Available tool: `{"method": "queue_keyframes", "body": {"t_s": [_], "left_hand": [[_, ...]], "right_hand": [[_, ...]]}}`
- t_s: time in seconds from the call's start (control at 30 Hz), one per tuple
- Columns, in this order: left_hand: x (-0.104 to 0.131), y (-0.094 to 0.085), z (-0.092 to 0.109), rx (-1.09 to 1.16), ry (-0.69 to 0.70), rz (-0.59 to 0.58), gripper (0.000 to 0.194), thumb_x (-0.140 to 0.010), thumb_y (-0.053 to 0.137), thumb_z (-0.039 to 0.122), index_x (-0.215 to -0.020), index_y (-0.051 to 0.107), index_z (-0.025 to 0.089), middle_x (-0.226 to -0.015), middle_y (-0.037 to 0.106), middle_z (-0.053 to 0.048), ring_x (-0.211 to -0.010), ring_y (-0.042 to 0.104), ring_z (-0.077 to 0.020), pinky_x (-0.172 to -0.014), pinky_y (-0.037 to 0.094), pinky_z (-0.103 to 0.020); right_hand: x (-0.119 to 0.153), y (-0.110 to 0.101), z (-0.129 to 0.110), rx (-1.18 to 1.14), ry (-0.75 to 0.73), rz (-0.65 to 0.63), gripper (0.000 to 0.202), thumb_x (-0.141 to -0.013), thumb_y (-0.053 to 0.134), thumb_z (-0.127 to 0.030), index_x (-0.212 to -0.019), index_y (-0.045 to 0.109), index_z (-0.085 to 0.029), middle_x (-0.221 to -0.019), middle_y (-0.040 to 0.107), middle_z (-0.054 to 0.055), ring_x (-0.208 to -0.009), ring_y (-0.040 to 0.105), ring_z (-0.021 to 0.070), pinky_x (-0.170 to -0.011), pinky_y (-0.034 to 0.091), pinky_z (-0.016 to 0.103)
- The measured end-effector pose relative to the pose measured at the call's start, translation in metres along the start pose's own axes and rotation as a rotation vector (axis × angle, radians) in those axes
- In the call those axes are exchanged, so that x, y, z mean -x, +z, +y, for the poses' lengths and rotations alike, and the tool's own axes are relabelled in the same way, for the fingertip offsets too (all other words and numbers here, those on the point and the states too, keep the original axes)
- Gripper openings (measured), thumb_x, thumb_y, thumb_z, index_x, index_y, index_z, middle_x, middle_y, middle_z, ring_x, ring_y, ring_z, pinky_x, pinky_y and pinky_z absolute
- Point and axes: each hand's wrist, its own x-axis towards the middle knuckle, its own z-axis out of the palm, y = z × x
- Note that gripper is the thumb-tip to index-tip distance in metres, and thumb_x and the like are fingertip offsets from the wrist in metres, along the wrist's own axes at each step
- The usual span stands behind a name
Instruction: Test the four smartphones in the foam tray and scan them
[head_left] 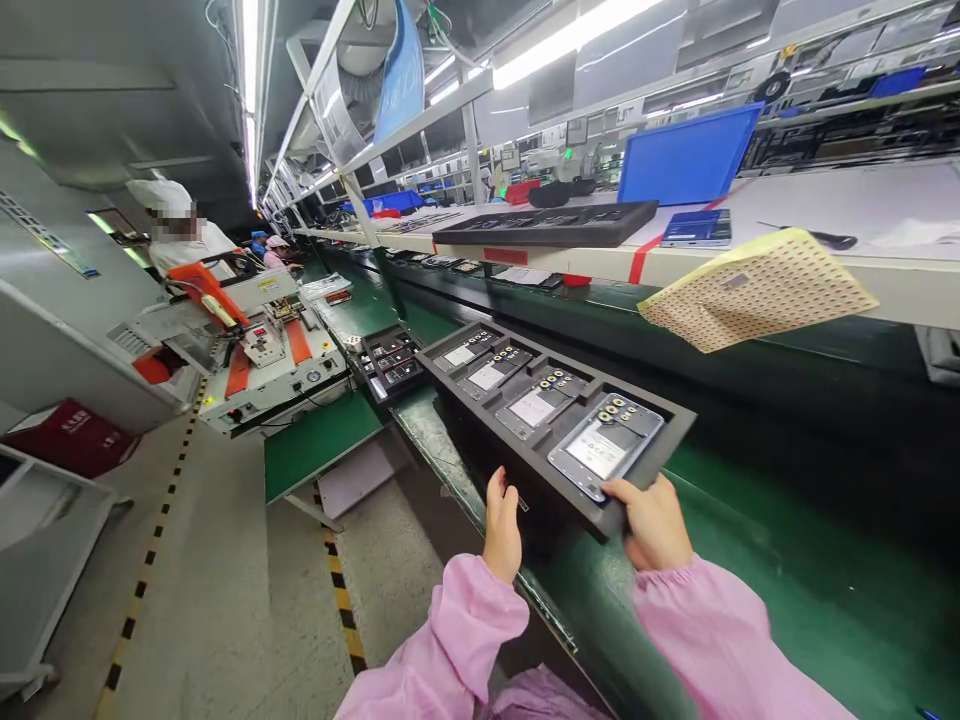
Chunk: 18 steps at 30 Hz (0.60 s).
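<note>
A black foam tray (480, 405) lies over the green bench, holding several phone bodies in its compartments. The nearest phone body (607, 445) has a white label and round gold-rimmed lens rings. My right hand (652, 520) is at the tray's near right corner, its thumb by the lower edge of that phone and its fingers wrapped round the tray's side. My left hand (502, 525) is upright beside the tray's near long side, thumb and forefinger slightly apart; its other fingers are mostly hidden. Both sleeves are pink.
Another black tray (391, 362) sits farther along the green bench (795, 600). A white shelf above bears a dark tray (547, 224), a blue bin (686, 155) and a dotted yellow sheet (757, 290). At left stand a machine (274, 375) and a person in white (187, 235).
</note>
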Motion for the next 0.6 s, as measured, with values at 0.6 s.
{"method": "queue_keyframes", "body": {"t_s": [0.6], "left_hand": [[0.008, -0.037, 0.047, 0.105, -0.124, -0.17, 0.068, -0.059, 0.051, 0.067, -0.12, 0.052, 0.035, -0.112, 0.065, 0.005, -0.117, 0.05, -0.0264, -0.098, 0.043, -0.045]], "right_hand": [[0.151, -0.305, -0.018, 0.099, 0.156, 0.369, 0.062, -0.046, 0.074, -0.021, -0.105, 0.053, -0.026, -0.101, 0.068, 0.003, -0.09, 0.064, 0.028, -0.071, 0.054, 0.037]]}}
